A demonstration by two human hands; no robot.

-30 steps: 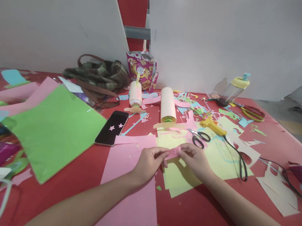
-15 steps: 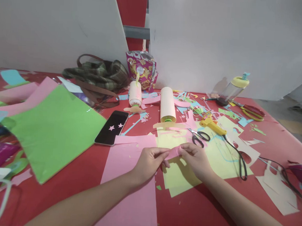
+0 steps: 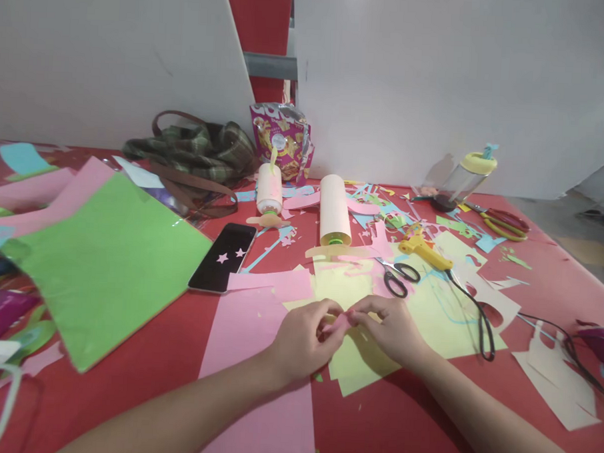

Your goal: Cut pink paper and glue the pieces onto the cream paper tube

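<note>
A small pink paper piece (image 3: 338, 323) is pinched between both hands, above yellow sheets (image 3: 366, 363). My left hand (image 3: 307, 337) has its fingers closed round the left part of it, partly covering it. My right hand (image 3: 388, 324) pinches its right end with thumb and fingertips. Under my left forearm lies a large pink sheet (image 3: 264, 412). Black-handled scissors (image 3: 398, 277) rest just beyond my right hand. A phone (image 3: 222, 258) with two small pink stars on its screen lies to the left. Two cream paper cylinders, a large one (image 3: 335, 211) and a small one (image 3: 269, 188), lie farther back.
A yellow glue gun (image 3: 426, 250) with a black cord lies right of the scissors. A green sheet (image 3: 110, 265) covers the left side. Behind are a plaid bag (image 3: 200, 148), a snack packet (image 3: 281, 142) and a clear bottle (image 3: 461, 183). Paper scraps surround the cylinders.
The pink piece, flat between my fingertips before, now looks bent or curled and shows less. My left hand has turned and closed more around it; both hands are slightly lower.
</note>
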